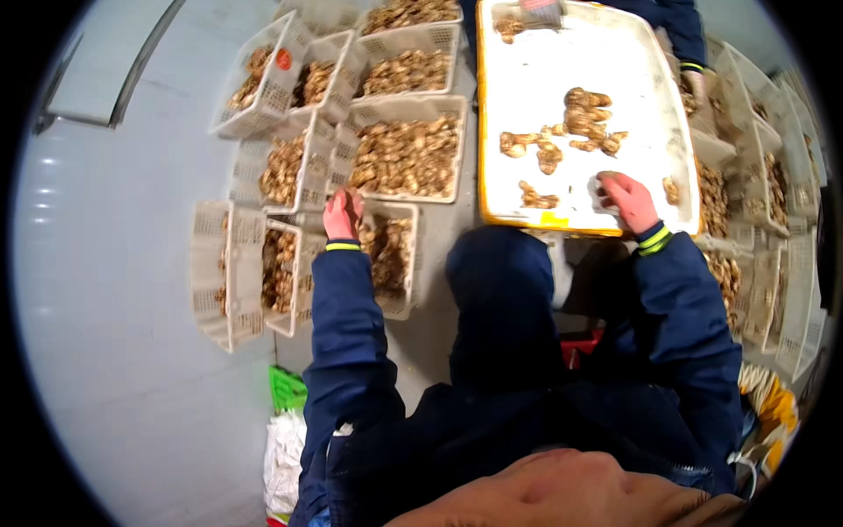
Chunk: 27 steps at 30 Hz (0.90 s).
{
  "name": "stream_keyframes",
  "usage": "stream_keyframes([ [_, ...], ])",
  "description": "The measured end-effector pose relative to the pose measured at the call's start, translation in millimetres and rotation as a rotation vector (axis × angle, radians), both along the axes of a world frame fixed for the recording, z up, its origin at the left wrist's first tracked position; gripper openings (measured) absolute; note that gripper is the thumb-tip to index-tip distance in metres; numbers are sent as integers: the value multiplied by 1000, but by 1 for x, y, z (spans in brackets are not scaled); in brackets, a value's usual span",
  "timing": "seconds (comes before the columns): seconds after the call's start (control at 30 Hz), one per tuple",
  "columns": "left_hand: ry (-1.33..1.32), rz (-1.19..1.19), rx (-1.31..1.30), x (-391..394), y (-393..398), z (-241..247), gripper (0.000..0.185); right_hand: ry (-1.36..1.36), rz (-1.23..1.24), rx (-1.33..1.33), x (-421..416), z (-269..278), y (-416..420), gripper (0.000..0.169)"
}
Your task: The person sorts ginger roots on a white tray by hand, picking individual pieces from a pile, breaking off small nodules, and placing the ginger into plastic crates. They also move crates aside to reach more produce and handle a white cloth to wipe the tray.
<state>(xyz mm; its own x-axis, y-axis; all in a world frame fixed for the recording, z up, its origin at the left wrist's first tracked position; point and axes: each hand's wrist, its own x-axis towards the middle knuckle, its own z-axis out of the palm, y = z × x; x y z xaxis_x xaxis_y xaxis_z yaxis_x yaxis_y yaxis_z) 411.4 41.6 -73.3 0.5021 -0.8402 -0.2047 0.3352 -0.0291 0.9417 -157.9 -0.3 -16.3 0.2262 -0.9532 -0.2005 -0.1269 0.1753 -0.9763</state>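
Brown mushrooms [585,112] lie in a loose cluster on a brightly lit white tray [632,59] with a yellow rim in front of me. My right hand [625,197] is over the tray's near right part, fingers bent; whether it holds anything is not plain. One mushroom [670,190] lies to its right, another [537,196] to its left. My left hand [343,212] is over the crates at left, by the near edge of a white perforated crate [408,99] heaped with mushrooms [405,158]. Its fingers point downward, and their contents cannot be made out.
Stacked perforated crates of mushrooms stand at left [230,277] and right [757,178]. Across the tray a co-worker's gloved hand [545,12] is near a mushroom [508,29]; their other hand [695,85] is over the right crates. A green basket [287,388] and white sack [283,454] are lower left.
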Motion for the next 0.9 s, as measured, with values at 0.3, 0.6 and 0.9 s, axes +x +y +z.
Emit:
stream_keyframes([
  [0.3,351,-480,-304,-280,-5,134,45,-234,-304,-57,-52,54,-9,37],
  [0.6,241,-1174,255,-461,71,44,40,649,-64,-480,-76,15,-79,56],
  [0.9,298,-1068,209,-458,64,33,33,1130,219,-552,-52,0,-96,59],
])
